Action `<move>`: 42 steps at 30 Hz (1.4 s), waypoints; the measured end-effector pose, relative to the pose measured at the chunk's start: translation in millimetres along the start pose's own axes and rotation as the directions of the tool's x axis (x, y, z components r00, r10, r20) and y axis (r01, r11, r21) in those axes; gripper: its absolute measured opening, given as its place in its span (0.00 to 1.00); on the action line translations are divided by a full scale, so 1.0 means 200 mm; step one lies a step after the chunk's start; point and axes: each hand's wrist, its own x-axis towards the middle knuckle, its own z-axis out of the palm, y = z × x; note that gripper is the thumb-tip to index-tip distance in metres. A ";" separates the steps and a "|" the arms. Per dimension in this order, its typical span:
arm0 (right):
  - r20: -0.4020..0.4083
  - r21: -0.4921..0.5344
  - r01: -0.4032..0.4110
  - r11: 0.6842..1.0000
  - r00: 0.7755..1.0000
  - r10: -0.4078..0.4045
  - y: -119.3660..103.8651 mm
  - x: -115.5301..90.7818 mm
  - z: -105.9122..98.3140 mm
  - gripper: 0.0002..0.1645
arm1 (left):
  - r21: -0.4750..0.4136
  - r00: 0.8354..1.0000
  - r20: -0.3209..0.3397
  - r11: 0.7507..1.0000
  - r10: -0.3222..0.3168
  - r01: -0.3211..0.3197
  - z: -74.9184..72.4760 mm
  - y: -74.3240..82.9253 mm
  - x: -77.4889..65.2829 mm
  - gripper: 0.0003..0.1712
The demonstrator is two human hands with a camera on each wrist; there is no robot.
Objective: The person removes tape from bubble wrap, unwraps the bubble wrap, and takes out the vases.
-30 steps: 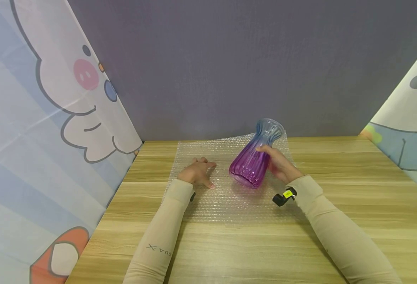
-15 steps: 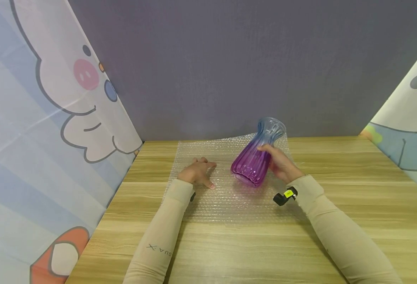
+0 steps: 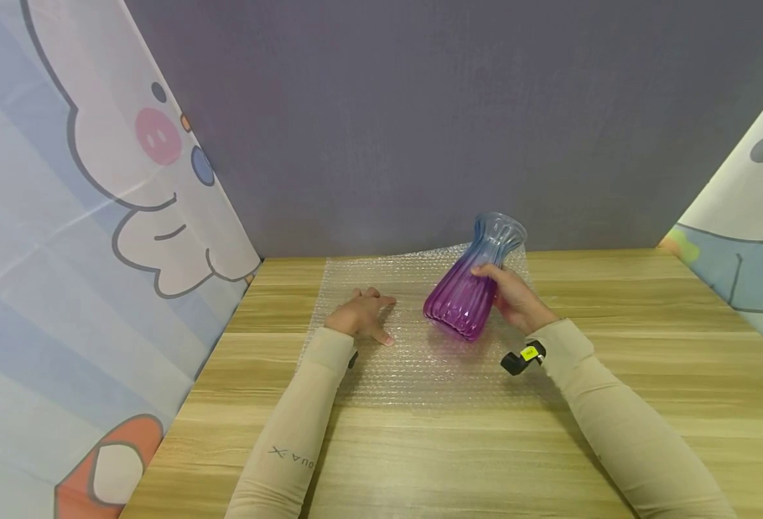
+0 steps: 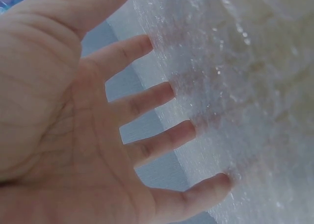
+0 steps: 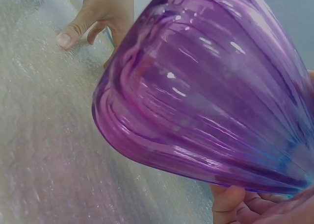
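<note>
A ribbed glass vase, purple at the base and fading to blue at its flared mouth, leans with its mouth toward the back right. My right hand grips it round the middle, thumb across the front. In the right wrist view the purple body of the vase fills much of the picture above the sheet. Under both hands lies a sheet of clear bubble wrap. My left hand rests on its left part with fingers spread; in the left wrist view the fingertips touch the wrap.
The wood-grain table extends around the sheet on the left, front and right. A grey wall rises right behind the wrap's far edge. Cartoon-printed curtains hang at both sides.
The vase has shifted slightly right and up in the head view, carried by my right hand. The left hand and the bubble wrap stay where they were.
</note>
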 end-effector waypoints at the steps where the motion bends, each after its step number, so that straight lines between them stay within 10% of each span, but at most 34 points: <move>1: -0.001 0.000 0.000 1.000 1.000 0.000 0.00 0.00 0.00 0.14 | -0.001 1.000 0.001 1.000 -0.002 0.002 0.00 0.00 0.00 0.58; 42: -0.045 0.069 0.020 0.997 0.999 -0.016 -0.05 -0.02 -0.03 0.14 | -0.013 0.999 0.033 0.999 -0.041 0.041 0.00 0.02 0.01 0.58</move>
